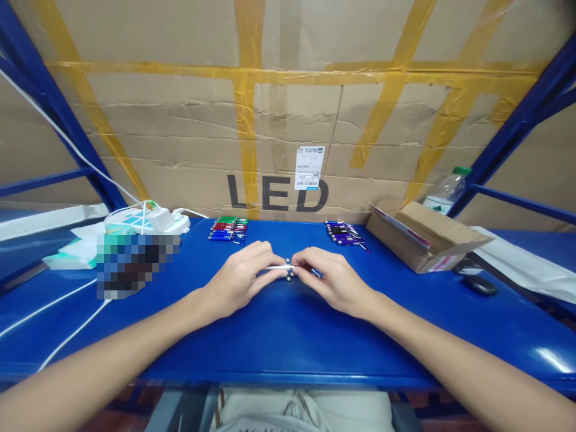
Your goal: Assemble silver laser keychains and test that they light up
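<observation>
At the middle of the tabletop (279,336): your two hands meet, fingertips almost touching, both forearms stretched over the blue surface.
Left hand: your left hand (243,273) is curled, its thumb and fingers closed in a pinch on the left end of a slim silver piece (279,267).
Right hand: your right hand (330,276) is curled the same way, its fingertips pinched on the right end of that piece.
Slim silver piece: it lies level between your hands, just above the tabletop; it is too small to tell what it is.
Dark bits: a few small dark bits (290,275) sit right under the piece between your fingertips; you cannot tell whether they rest on the tabletop.
Left pile (228,229): small green, red and blue keychain lights lie side by side, behind your left hand and apart from it.
Right pile (344,233): more small lights, mostly blue and dark, lie behind your right hand.
Cardboard box (423,237): it stands open, flaps out, just right of the right pile.
Bottle (445,191): clear with a green cap, it stands behind the box.
Mouse (480,285): black, it lies on the tabletop right of the box.
Power strip (153,221): white, it lies at the back left with plugs in it.
Cardboard wall (180,132): taped in yellow, it is printed "LED".
</observation>
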Tool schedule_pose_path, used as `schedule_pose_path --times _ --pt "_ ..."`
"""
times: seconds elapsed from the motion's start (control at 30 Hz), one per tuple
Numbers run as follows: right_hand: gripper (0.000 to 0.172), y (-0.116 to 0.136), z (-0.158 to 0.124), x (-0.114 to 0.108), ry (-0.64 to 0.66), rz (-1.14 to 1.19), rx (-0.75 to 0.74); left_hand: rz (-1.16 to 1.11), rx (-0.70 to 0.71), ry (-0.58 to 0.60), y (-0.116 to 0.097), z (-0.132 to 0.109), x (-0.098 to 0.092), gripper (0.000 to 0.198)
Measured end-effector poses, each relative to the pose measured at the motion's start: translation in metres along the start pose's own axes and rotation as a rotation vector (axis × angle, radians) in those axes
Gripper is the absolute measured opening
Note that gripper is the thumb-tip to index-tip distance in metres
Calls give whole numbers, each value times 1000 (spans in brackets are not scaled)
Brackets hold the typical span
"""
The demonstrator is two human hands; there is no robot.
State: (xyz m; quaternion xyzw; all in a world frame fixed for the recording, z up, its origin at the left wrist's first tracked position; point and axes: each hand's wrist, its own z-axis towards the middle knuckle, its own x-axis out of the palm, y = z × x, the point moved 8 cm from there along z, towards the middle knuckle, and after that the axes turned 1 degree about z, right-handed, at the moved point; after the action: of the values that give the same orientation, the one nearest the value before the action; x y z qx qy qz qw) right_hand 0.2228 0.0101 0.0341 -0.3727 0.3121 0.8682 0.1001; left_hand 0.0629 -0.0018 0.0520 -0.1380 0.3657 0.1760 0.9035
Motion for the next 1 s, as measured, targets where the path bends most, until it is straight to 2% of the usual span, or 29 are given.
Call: schedule_pose_path --times 0.13,0.27,0.4,0.67,0.8,1.0 --pt "19 -3 2 0 0 134 111 117 113 -9 -9 0 -2 17" --pt "22 -14 3 8 19 430 315 204 219 -32 -19 0 -4 14" --pt "26 -21 2 19 39 728 477 274 259 -46 -25 0 -7 11" --pt "24 -31 -5 35 97 1094 743 364 375 -84 -38 -4 -8 15" --pt "26 -28 -5 38 142 1231 785 317 354 -116 -40 -3 -11 14" --pt "24 -28 -2 32 90 1118 684 306 335 -132 -40 0 -11 8"
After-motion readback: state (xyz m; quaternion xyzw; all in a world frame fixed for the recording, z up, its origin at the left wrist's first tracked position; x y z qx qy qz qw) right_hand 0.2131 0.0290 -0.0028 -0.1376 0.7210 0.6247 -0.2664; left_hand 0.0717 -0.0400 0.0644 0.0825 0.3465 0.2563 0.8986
